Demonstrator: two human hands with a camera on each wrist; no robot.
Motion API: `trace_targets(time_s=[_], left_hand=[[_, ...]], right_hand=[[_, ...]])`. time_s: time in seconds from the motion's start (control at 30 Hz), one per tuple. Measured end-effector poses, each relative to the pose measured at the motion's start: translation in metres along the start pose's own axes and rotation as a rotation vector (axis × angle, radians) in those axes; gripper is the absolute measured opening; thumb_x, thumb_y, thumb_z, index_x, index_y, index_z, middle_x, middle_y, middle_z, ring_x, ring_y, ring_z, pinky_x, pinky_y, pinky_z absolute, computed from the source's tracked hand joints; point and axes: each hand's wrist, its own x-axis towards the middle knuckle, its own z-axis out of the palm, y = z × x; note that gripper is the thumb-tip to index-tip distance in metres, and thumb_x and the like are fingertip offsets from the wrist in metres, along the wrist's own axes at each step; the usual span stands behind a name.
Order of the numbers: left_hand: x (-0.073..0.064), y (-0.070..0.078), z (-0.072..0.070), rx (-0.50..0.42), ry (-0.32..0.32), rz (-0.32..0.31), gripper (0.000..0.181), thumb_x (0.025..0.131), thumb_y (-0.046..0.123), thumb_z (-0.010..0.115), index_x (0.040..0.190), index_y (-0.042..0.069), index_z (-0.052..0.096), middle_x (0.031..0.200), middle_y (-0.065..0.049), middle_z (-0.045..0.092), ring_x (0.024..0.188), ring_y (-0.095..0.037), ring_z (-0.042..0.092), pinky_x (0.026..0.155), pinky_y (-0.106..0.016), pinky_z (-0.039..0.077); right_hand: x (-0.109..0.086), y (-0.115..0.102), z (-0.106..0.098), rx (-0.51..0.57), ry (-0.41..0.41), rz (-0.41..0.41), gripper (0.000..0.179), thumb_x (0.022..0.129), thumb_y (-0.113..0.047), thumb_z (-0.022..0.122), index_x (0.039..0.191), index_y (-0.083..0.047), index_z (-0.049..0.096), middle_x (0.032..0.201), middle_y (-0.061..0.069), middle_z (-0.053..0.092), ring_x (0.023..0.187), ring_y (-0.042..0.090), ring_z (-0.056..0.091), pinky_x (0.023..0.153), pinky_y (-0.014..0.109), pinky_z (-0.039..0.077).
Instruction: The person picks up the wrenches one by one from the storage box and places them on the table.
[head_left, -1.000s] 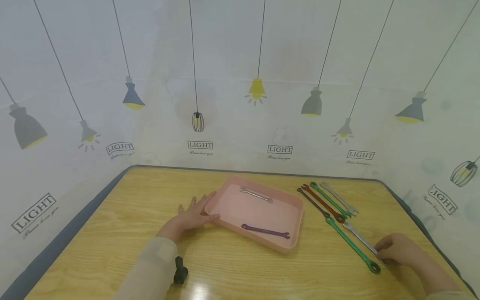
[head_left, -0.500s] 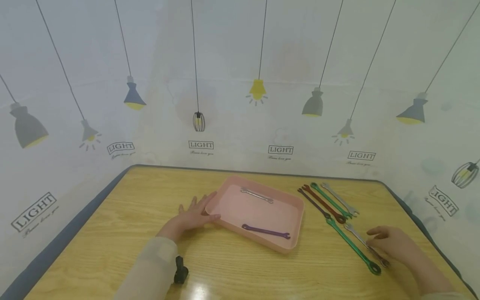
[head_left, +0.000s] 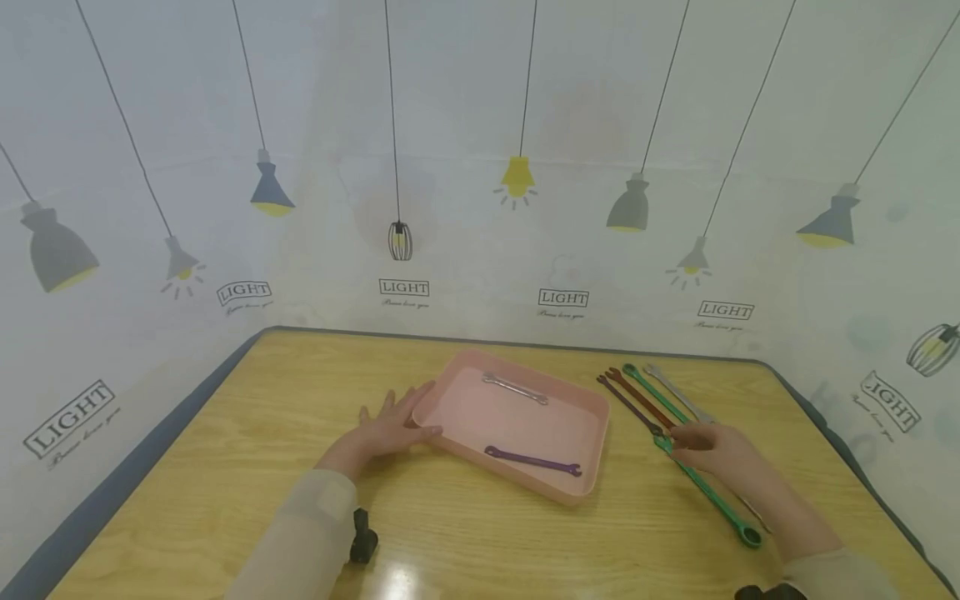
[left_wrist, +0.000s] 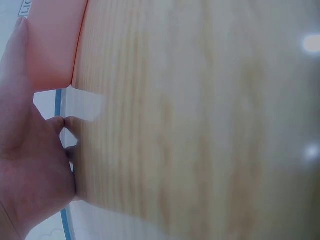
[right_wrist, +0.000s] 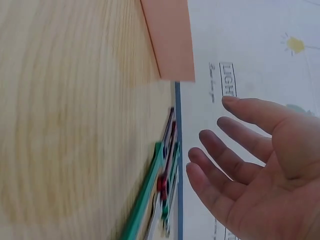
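My left hand (head_left: pixel 382 429) rests at the left corner of a shallow pink tray (head_left: pixel 517 425), fingers spread and straight. In the left wrist view its thumb lies along the tray's wall (left_wrist: pixel 52 50). Inside the tray are a silver wrench (head_left: pixel 516 388) and a purple wrench (head_left: pixel 534 461). My right hand (head_left: pixel 723 458) hovers over the wrenches on the right, holding nothing; the right wrist view shows its fingers (right_wrist: pixel 220 157) loosely bent and apart. Under it lie a long green wrench (head_left: pixel 716 493) and a silver wrench (head_left: pixel 753 511), mostly hidden.
Behind the right hand lie a dark purple wrench (head_left: pixel 628 404), a red wrench (head_left: pixel 637 392), another green wrench (head_left: pixel 656 389) and another silver wrench (head_left: pixel 675 390). They rest on a wooden table (head_left: pixel 465 533), backed by a pale curtain (head_left: pixel 465 167) printed with lamps.
My right hand has let go of the near silver wrench's end, lifted away, and moved forward and left over the wrenches. The left hand and the tray have stayed put.
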Motion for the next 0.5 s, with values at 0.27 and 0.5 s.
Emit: trace_targets(time_s=[0.27, 0.5], left_hand=[[0.000, 0.000, 0.000, -0.022, -0.007, -0.005, 0.081, 0.093, 0.057, 0.055, 0.158, 0.033, 0.012, 0.162, -0.015, 0.006, 0.145, -0.042, -0.012, 0.103, -0.070, -0.017], [0.001, 0.000, 0.000, -0.012, -0.008, -0.010, 0.082, 0.093, 0.057, 0.055, 0.158, 0.033, 0.011, 0.162, -0.016, 0.005, 0.145, -0.042, -0.011, 0.104, -0.070, -0.017]], right_hand=[[0.021, -0.031, 0.019, 0.016, -0.024, -0.061, 0.050, 0.092, -0.031, 0.068, 0.128, 0.003, 0.059, 0.114, 0.016, 0.066, 0.110, 0.036, 0.059, 0.086, 0.048, 0.052], [0.046, -0.054, 0.031, 0.046, -0.048, -0.104, 0.043, 0.092, -0.025, 0.069, 0.125, 0.002, 0.061, 0.110, 0.011, 0.066, 0.110, 0.034, 0.060, 0.088, 0.047, 0.052]])
